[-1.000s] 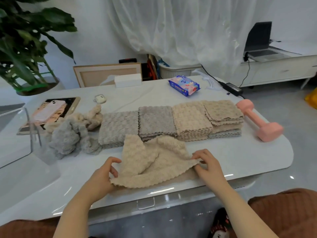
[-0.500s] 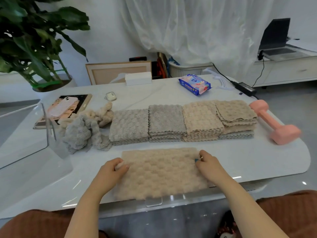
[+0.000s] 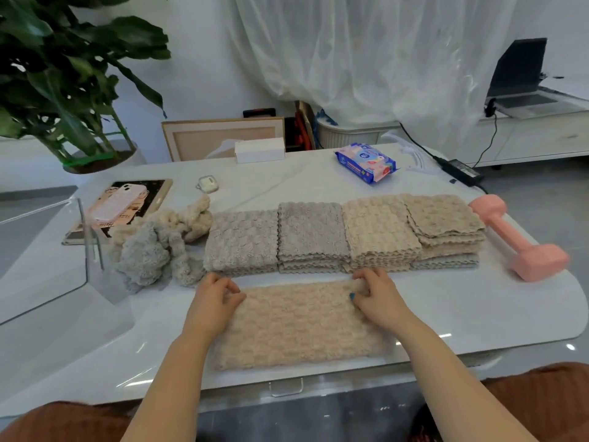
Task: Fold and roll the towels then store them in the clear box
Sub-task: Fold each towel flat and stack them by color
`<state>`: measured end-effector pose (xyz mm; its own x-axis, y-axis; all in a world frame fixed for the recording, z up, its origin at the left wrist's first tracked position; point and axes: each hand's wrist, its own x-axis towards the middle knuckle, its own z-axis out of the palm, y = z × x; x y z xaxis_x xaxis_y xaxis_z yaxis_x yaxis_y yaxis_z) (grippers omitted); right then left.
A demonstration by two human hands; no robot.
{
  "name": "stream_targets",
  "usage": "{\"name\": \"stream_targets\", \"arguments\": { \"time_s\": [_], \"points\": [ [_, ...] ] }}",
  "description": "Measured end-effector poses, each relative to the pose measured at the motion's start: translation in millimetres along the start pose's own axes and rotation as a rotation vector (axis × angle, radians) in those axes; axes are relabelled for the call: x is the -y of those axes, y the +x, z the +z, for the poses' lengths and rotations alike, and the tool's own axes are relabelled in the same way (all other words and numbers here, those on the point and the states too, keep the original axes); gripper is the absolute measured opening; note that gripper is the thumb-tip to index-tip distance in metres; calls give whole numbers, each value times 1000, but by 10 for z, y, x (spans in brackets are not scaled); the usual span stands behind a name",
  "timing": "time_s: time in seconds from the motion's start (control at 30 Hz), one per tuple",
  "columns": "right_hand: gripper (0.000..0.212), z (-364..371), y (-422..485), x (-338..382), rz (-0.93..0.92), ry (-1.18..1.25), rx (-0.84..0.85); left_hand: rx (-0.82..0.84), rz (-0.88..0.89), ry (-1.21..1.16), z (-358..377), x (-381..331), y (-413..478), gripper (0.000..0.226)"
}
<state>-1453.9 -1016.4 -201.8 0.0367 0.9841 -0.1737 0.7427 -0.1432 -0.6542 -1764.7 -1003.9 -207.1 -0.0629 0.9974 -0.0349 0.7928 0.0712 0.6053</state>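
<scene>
Beige towel (image 3: 296,323), bunched before, lies flat; fingers (image 3: 369,275) of left hand (image 3: 213,303) and right hand (image 3: 381,299) pinch its corners.

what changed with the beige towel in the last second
The beige towel, bunched up a second ago, now lies spread flat on the table. The left hand and right hand moved from its sides to its far corners, which they hold. The folded stacks, crumpled pile, dumbbell and clear box stayed put.

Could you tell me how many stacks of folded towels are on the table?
4, in a row behind the spread towel: left grey stack, second grey stack, beige stack, and tan stack beside the dumbbell.
</scene>
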Motion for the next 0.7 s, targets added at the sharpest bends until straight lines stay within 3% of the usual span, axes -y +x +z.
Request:
{"name": "stream_targets", "arguments": {
  "time_s": [0.13,0.23,0.33,0.47,0.7],
  "points": [
    [32,-13,121,-8,-73,-58,58,53,33,-75,-38,45,94,14],
    [43,-10,166,10,-65,-89,148,206,24,-118,-102,44,106,36],
    [34,6,165,23,-80,-83,211,279,10,-133,-151,75,107,36],
    [20,-1,80,4,-133,59,171,194,44,-230,-160,99,69,16],
    [19,-30,-47,-30,-51,574,63,204,-70,-373,-158,135,48,32]
  ]
}}
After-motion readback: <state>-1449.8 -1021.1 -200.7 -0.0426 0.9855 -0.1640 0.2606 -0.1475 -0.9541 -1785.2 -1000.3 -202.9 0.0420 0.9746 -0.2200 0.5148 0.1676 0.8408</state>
